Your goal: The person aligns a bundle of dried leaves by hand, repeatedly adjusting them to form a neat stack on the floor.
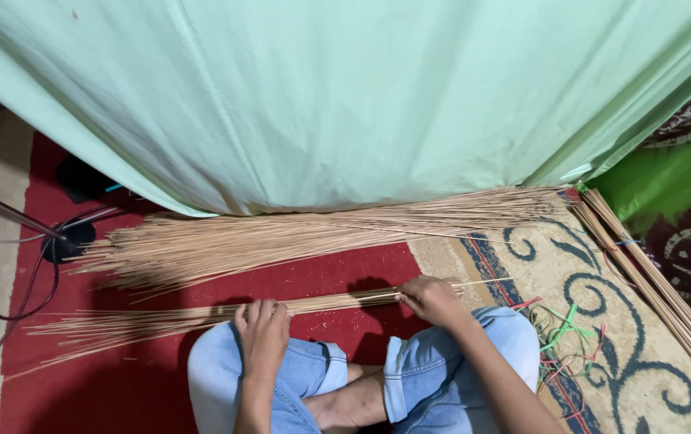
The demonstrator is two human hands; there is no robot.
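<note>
Gripping a thin bundle of sticks across the knees, left hand curled over its middle and right hand pinching its thick end, the person leaves the big pile on the carpet seemingly ungathered.

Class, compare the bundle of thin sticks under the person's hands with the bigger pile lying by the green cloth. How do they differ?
The bundle under the hands is thin and sparse; the pile by the green cloth is thicker and wider. The left hand and right hand rest on the bundle; nothing touches the pile. The bundle lies nearer the knees, the pile farther off. Both are tan, lie crosswise on the carpet and fan out leftward.
</note>
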